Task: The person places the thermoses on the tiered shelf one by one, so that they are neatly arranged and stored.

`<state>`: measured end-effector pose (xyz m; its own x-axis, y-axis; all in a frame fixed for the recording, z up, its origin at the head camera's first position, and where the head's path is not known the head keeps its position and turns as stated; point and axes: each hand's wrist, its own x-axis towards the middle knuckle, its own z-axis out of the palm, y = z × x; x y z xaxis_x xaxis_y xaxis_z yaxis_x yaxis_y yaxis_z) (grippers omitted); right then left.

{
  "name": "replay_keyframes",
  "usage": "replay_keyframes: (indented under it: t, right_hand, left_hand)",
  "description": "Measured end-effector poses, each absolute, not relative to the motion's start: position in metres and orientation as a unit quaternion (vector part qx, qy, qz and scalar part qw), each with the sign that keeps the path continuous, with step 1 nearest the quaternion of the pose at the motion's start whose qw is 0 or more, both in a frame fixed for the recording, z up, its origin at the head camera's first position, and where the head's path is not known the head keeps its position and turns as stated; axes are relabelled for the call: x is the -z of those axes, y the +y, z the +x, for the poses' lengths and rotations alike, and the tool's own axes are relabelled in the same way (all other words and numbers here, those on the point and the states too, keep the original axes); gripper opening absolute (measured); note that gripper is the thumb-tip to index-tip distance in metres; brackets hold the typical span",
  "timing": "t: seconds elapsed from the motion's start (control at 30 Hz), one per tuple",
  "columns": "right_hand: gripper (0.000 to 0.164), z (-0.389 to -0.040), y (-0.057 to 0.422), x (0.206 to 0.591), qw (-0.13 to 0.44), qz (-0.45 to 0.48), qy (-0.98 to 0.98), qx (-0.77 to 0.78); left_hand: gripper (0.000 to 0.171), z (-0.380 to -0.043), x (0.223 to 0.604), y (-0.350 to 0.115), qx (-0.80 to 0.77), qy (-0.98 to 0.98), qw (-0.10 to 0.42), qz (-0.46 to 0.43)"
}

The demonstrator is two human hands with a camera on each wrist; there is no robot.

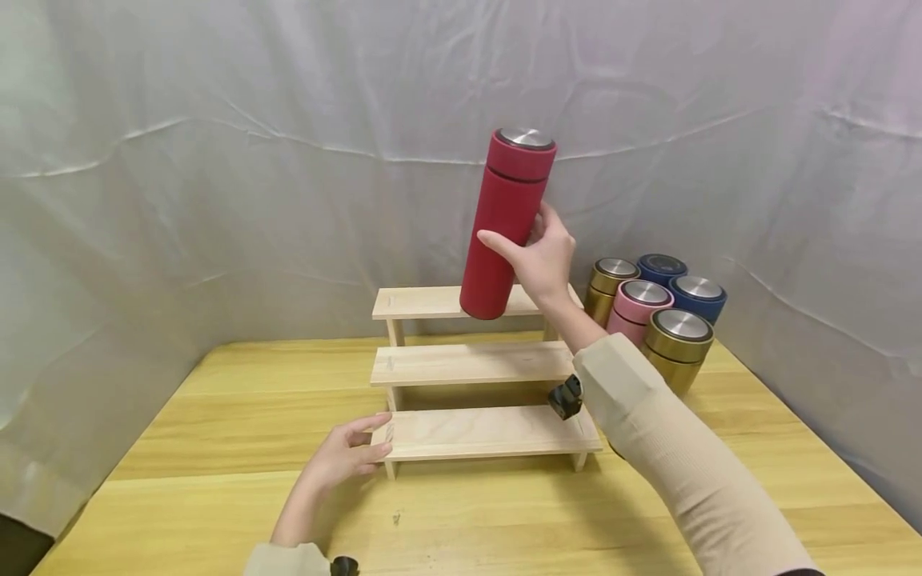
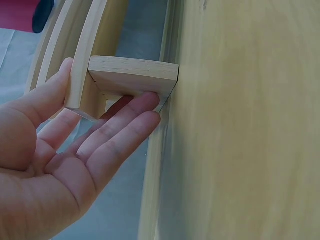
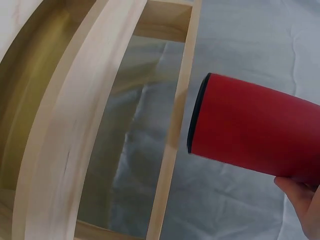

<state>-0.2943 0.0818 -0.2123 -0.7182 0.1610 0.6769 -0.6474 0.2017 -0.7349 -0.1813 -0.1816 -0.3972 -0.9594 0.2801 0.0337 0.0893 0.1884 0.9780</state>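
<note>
My right hand (image 1: 545,260) grips a red thermos (image 1: 507,224) with a silver-topped lid round its middle. The thermos leans, lid up and to the right, and its base overlaps the top board of a three-tier wooden display rack (image 1: 475,364) in the head view. In the right wrist view the dark-rimmed base of the red thermos (image 3: 245,127) points toward the rack's boards. My left hand (image 1: 346,454) holds the left end of the lowest board, thumb at the board's edge and fingers against the end leg (image 2: 135,75).
To the right of the rack stand several thermoses: a gold one (image 1: 677,352) in front, a pink one (image 1: 637,308), another gold one (image 1: 608,288) and blue ones (image 1: 697,298) behind. A grey sheet (image 1: 288,200) hangs behind and beside the wooden table (image 1: 216,448).
</note>
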Motion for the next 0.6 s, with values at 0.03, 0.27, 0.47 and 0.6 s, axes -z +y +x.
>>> replay_keyframes:
  t: [0.03, 0.27, 0.47, 0.6]
  right_hand:
    - [0.06, -0.296, 0.081, 0.212, 0.329, 0.171, -0.703, -0.607]
    - [0.065, -0.3, 0.075, 0.214, 0.314, 0.163, -0.721, -0.596]
    - [0.065, -0.302, 0.071, 0.215, 0.311, 0.183, -0.724, -0.587]
    - [0.07, -0.312, 0.07, 0.219, 0.294, 0.209, -0.723, -0.589]
  left_hand:
    - [0.053, -0.181, 0.397, -0.181, -0.625, 0.767, 0.077, 0.119]
    - [0.054, -0.181, 0.397, -0.18, -0.624, 0.769, 0.076, 0.114]
    - [0.054, -0.181, 0.398, -0.179, -0.627, 0.767, 0.077, 0.115]
    - [0.053, -0.181, 0.398, -0.18, -0.628, 0.767, 0.074, 0.108]
